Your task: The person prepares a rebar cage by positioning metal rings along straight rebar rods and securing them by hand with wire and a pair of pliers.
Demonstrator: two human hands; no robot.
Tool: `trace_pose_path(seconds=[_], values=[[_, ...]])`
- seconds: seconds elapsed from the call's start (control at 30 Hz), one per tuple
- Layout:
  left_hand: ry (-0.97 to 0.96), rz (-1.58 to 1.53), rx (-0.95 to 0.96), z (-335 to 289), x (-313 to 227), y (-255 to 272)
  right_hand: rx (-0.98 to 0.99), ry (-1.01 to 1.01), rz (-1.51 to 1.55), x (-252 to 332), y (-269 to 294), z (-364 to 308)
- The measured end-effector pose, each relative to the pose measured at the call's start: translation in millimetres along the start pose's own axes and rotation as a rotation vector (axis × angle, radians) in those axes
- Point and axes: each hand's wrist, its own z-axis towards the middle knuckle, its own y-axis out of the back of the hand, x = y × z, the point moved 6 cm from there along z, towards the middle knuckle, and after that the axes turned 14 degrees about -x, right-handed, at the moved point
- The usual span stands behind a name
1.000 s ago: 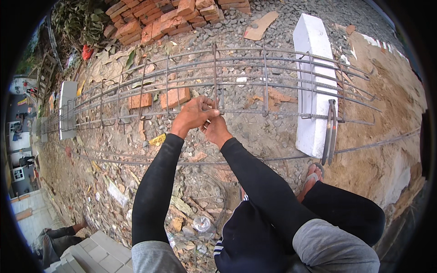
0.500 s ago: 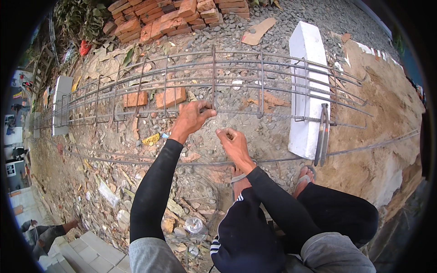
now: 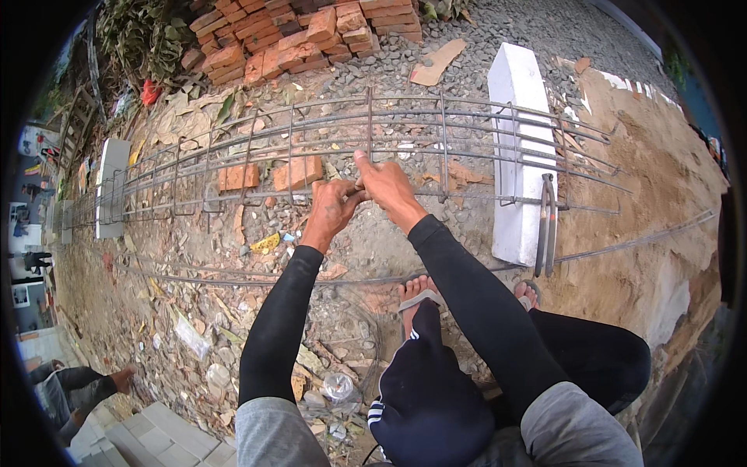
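Note:
A long cage of steel rebar point(image 3: 268, 146) runs from left to right in front of me, its bars tied through square stirrups. At its near lower bar my left hand point(image 3: 333, 208) is closed, with the fingertips pinched by a stirrup point(image 3: 369, 124). My right hand point(image 3: 387, 189) meets it there, fingers curled and thumb pointing up along that stirrup. Whatever the fingertips pinch is hidden between the hands. Farther right, a pair of long-handled pincers point(image 3: 548, 226) hangs from the near bar, against a white block point(image 3: 506, 226).
The cage rests on that block and another white block point(image 3: 111, 187) at left. Loose bricks point(image 3: 298, 172) lie beneath it; a brick pile point(image 3: 296, 39) stands behind. Thin rods point(image 3: 638, 240) cross the ground near my feet. Another person point(image 3: 74, 393) is at lower left.
My right hand has moved up and forward to the near bar and now touches my left hand. The left stays by the same stirrup. My view has shifted slightly.

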Motion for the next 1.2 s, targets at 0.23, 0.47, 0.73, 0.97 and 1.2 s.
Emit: trace_pose_path(seconds=[0.23,0.47,0.73,0.97,1.2], values=[[0.254,-0.098,0.441,19,13,-2,-0.156,-0.263,0.714,-65,-33,-62],[0.436,-0.131,0.594,30,9,-9,-0.075,-0.577,0.889,-83,-35,-66],[0.367,-0.161,0.584,26,15,-12,-0.051,-0.316,0.43,-73,-22,-51],[0.308,-0.138,0.549,32,5,-18,0.219,-0.325,0.56,-97,-7,-31],[0.307,-0.18,0.453,13,34,-6,-0.108,0.082,-0.027,-70,53,-80]])
